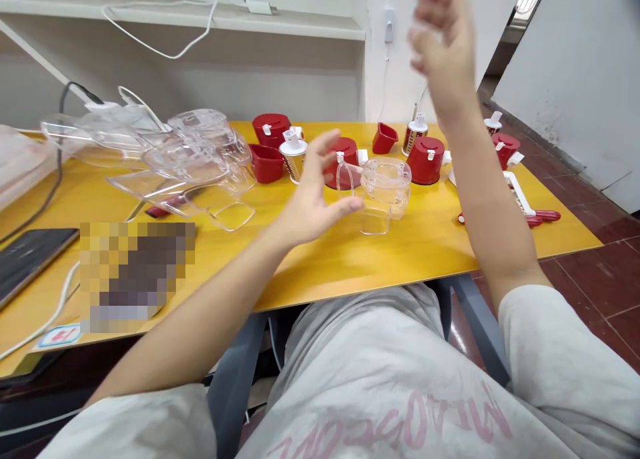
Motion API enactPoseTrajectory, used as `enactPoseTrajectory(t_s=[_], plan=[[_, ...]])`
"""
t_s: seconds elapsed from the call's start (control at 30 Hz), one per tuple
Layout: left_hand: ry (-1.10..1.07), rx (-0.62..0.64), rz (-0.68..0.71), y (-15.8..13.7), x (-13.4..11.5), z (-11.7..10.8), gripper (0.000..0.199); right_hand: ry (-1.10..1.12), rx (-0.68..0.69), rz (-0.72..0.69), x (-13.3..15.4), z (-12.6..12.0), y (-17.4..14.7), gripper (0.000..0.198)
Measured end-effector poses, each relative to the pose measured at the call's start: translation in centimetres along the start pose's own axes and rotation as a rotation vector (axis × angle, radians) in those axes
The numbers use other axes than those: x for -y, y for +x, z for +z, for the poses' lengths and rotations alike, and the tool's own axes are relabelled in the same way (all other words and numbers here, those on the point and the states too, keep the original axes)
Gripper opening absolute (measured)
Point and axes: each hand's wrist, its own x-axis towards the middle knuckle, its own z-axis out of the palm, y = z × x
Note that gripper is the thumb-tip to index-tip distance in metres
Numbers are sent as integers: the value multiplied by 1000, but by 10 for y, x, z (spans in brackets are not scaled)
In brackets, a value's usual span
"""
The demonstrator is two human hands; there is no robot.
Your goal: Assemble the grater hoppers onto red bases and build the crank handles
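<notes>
My left hand is over the table with its fingers spread and thumb stretched out, holding nothing. Just right of it a clear plastic housing with a round body and a handle-like loop stands on the table; I cannot tell whether the thumb touches it. My right hand is raised at the top edge, slightly blurred. Its fingers are loosely bent and apart from the thumb, with nothing visible in the palm. Behind the left fingers is a red round part with a white tab.
Clear housings are piled at left. Along the back stand red round parts, red cups and white-topped motor-like cylinders. Red-handled tools lie at right. A phone and cables lie at left, below a shelf.
</notes>
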Motion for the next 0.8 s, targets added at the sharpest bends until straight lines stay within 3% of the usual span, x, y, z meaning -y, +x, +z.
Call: enactPoseTrajectory(t_s=[0.07,0.23,0.33,0.43,0.57,0.73,0.8], plan=[[-105,59,-70,-12,8,10,142,-16,28,14,-18,14,8,96],[-266,102,-133,-26,6,3,106,-95,118,117,-66,34,32,94],[-278,85,-126,-24,5,-3,105,-131,184,164,-85,48,41,96],[-276,48,-114,-21,6,-11,106,-150,116,189,-93,60,40,89],[-211,13,-56,-16,7,-19,107,-181,46,199,-95,65,25,79],[-127,-144,72,-9,13,-34,110,-182,47,163,-92,61,-15,73],[-82,-139,46,-7,15,-42,112,-164,52,129,-88,62,-31,68]])
